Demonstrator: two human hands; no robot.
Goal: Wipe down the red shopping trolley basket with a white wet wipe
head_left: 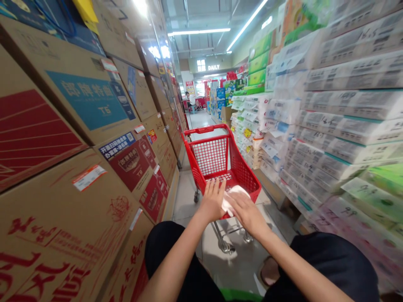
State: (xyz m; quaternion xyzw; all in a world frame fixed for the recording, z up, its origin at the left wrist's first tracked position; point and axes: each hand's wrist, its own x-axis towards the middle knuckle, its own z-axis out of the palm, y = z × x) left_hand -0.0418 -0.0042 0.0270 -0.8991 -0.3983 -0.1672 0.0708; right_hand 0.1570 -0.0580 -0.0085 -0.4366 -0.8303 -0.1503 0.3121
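A red plastic shopping cart (201, 155) stands right in front of me, its basket of lattice walls facing up. My right hand (248, 212) holds a crumpled white cloth or tissue (241, 191) over the near end of the basket. Part of that white piece hangs down between my two hands. Beside it, my left hand (215, 200) is open, fingers stretched forward over the basket's near rim. Whether its palm touches the rim or the cloth is hard to make out.
Stacked cardboard cartons (75, 209) wall the aisle on the left. Packs of paper tissue (333, 109) rise on the right, blurred. My dark-clad knees (333, 260) flank my arms. Far down the aisle a person (190, 100) sits on a stool.
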